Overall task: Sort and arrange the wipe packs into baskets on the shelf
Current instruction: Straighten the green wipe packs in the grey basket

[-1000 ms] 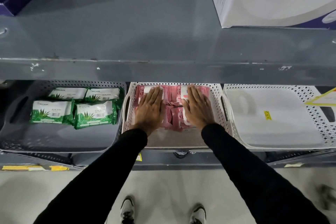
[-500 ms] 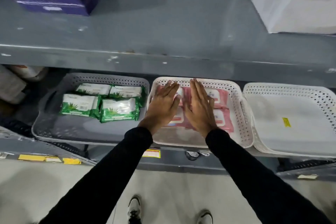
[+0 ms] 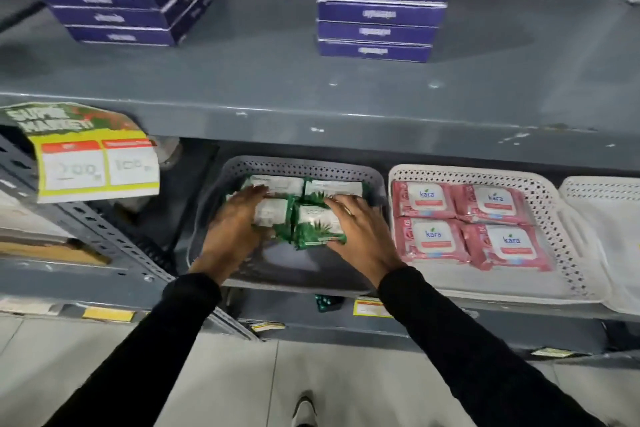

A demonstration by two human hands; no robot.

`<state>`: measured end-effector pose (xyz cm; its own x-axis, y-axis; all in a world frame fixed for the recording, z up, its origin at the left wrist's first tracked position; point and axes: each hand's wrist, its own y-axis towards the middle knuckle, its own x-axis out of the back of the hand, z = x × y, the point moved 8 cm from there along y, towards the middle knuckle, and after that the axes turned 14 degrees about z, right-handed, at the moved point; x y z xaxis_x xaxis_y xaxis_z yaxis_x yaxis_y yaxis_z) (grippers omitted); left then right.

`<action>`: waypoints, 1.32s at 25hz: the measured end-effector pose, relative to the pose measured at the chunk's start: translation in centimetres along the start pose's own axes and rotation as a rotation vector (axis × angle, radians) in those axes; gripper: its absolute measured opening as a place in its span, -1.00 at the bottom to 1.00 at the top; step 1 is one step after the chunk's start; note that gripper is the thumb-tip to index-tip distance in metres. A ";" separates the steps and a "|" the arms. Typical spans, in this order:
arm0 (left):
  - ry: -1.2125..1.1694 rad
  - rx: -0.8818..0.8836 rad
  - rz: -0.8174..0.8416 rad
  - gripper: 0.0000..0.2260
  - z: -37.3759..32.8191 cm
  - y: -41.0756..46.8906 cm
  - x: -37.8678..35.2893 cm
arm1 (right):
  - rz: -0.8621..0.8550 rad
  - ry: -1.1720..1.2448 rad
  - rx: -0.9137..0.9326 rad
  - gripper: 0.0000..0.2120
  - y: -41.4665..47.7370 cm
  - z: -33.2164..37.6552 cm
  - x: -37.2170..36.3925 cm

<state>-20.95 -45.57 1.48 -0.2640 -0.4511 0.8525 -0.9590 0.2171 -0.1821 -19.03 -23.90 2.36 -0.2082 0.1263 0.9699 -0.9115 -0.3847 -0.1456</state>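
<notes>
A grey perforated basket [image 3: 304, 166] on the lower shelf holds several green aloe wipe packs [image 3: 313, 218]. My left hand [image 3: 235, 229] presses on the left side of the green packs and my right hand [image 3: 356, 229] on their right side, squeezing them together; the front ones are tilted up. To the right, a white perforated basket [image 3: 561, 246] holds several pink wipe packs [image 3: 433, 239] laid flat in two rows. Another white basket [image 3: 602, 211] sits at the far right, with no packs visible in it.
The upper shelf [image 3: 311, 87] carries two stacks of purple boxes [image 3: 381, 17]. A yellow and green price sign [image 3: 86, 156] hangs at the left on a perforated grey upright. Price labels [image 3: 370, 308] stick to the shelf's front edge. My shoe [image 3: 304, 409] shows on the tiled floor.
Both hands left the pink packs in the white basket and moved left onto the green packs in the grey basket. The view shifted left and up.
</notes>
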 end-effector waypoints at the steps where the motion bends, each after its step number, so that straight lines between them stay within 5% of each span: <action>1: 0.047 0.005 0.017 -0.24 1.1 0.3 0.3 | 0.032 -0.058 -0.024 -0.23 0.3 0.3 -0.6; 6: 0.286 -0.080 0.007 -0.23 1.9 1.1 0.1 | 0.051 -0.137 -0.094 -0.28 1.0 1.2 -1.8; 21: 0.350 -0.080 0.229 -0.27 2.3 0.4 -2.7 | 0.240 0.051 -0.094 -0.24 -0.1 1.2 -4.3; 26: 0.173 -0.163 0.002 -0.46 0.6 2.9 -1.4 | -0.039 0.158 -0.168 -0.35 2.7 1.0 -1.1; 33: 0.347 -0.145 0.083 -0.42 1.0 6.2 -4.9 | 0.046 0.131 -0.285 -0.37 6.2 0.0 -4.6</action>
<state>-25.75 -42.85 -4.31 -0.2656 -0.1128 0.9575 -0.9050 0.3716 -0.2073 -23.75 -26.87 -2.98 -0.2781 0.2386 0.9304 -0.9590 -0.1237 -0.2550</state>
